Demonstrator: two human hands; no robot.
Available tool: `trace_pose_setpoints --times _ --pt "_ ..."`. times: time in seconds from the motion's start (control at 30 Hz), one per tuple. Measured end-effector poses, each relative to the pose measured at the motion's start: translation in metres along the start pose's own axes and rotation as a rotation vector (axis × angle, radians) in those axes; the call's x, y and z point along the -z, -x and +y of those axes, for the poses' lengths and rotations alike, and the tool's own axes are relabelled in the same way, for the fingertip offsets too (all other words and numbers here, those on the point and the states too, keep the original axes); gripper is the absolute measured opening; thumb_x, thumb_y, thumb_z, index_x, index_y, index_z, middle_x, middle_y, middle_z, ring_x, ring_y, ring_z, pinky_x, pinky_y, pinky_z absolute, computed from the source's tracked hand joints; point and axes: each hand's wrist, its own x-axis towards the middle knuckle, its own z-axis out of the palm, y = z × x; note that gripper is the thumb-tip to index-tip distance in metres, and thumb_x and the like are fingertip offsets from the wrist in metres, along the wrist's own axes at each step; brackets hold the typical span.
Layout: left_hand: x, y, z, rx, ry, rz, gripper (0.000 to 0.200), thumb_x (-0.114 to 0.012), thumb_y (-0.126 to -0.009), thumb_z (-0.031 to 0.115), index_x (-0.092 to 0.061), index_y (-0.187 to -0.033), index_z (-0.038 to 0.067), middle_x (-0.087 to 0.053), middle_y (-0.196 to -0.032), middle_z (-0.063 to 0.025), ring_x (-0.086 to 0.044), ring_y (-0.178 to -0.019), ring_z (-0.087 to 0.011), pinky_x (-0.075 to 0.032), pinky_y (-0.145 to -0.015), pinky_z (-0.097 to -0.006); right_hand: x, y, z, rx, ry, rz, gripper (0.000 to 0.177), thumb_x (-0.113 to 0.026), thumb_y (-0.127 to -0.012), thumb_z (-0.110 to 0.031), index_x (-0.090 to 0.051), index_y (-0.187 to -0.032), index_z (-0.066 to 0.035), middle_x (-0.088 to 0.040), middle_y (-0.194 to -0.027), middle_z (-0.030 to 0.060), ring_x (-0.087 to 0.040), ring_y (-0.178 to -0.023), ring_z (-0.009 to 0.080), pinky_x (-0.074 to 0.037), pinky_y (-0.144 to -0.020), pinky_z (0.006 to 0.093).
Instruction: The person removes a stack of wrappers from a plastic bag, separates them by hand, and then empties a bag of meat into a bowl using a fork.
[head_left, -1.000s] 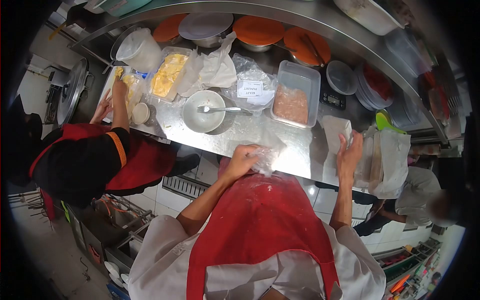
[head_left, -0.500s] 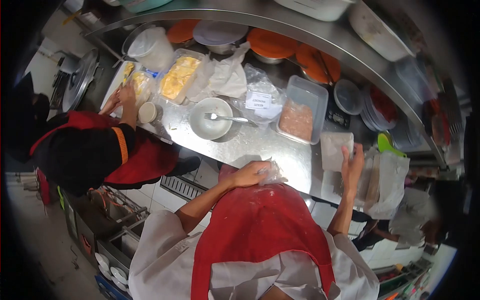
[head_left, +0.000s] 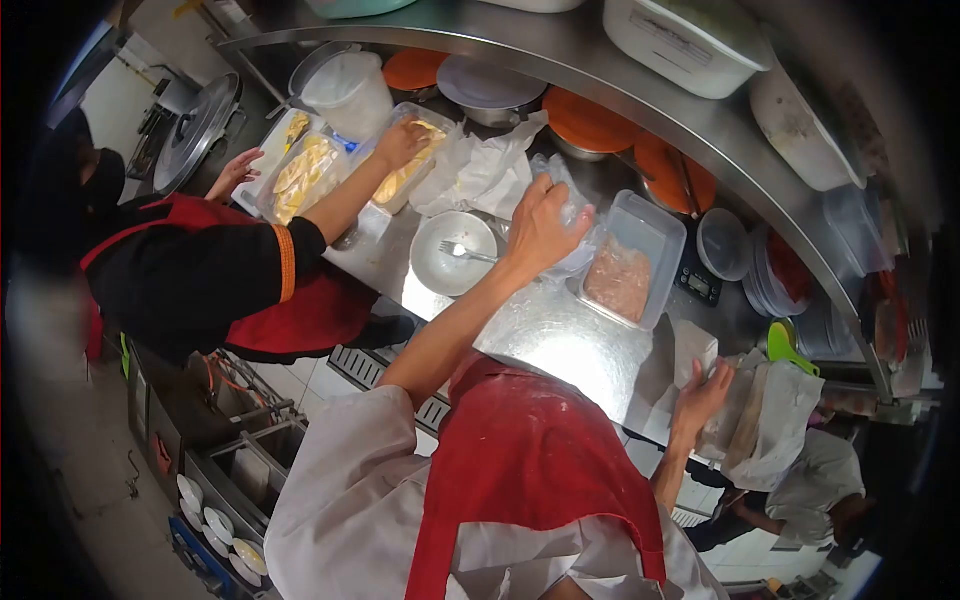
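Observation:
My left hand point(head_left: 546, 232) is closed on a crumpled clear plastic bag point(head_left: 563, 185), between the bowl and the meat container. A fork point(head_left: 468, 252) rests in the pale bowl point(head_left: 432, 262) to its left. On the right, a clear plastic container point(head_left: 650, 240) holds pinkish minced meat point(head_left: 617, 280). My right hand point(head_left: 703, 398) is at the counter edge, its thumb and fingers around a pale square stack point(head_left: 692, 348) that stands tilted. The stack's lower part is hidden by the hand.
At left, a co-worker's hand point(head_left: 402, 143) reaches into a tub of yellow food point(head_left: 408, 175). Orange lids point(head_left: 590, 122) and a white bucket point(head_left: 350, 95) line the back under a metal shelf point(head_left: 560, 75). A digital scale point(head_left: 698, 285) and green-handled utensil point(head_left: 785, 350) are at right.
My left hand has moved from the apron edge up to the plastic bag at the back. My right hand and the pale stack have shifted lower. The co-worker's hand has moved to the farther tub.

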Motion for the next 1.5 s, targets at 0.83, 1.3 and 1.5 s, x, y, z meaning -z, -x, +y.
trace_pose_setpoints --times 0.83,1.3,1.5 --pt "-0.073 0.019 -0.064 0.121 -0.519 -1.045 0.090 -0.042 -0.091 0.058 -0.001 -0.154 0.009 0.015 -0.158 -0.0171 0.018 -0.144 -0.0391 -0.001 -0.114 -0.0602 -0.002 0.042 -0.001 -0.058 -0.023 0.142 0.030 -0.066 -0.086 -0.005 -0.052 -0.112 0.003 -0.052 -0.102 0.0211 -0.056 -0.091 0.0414 -0.047 -0.075 0.0456" --pt "-0.071 0.031 -0.084 0.069 -0.416 -1.021 0.085 -0.054 -0.089 0.030 -0.002 -0.153 0.007 0.009 -0.159 -0.0171 0.009 -0.146 -0.0375 -0.007 -0.115 -0.0597 -0.024 0.044 -0.008 -0.050 -0.017 -0.058 0.032 -0.068 -0.082 -0.003 -0.057 -0.112 -0.003 -0.053 -0.111 0.0181 -0.057 -0.101 0.0393 -0.050 -0.080 0.0440" --pt "-0.042 0.020 -0.044 0.012 -0.577 -0.848 0.072 -0.056 -0.085 0.019 -0.026 -0.148 0.003 -0.019 -0.156 -0.0167 -0.013 -0.144 -0.0408 -0.018 -0.113 -0.0586 -0.031 0.038 0.015 0.005 -0.014 0.028 0.042 -0.067 -0.076 0.004 -0.058 -0.116 -0.005 -0.053 -0.112 0.0174 -0.058 -0.101 0.0381 -0.051 -0.081 0.0433"
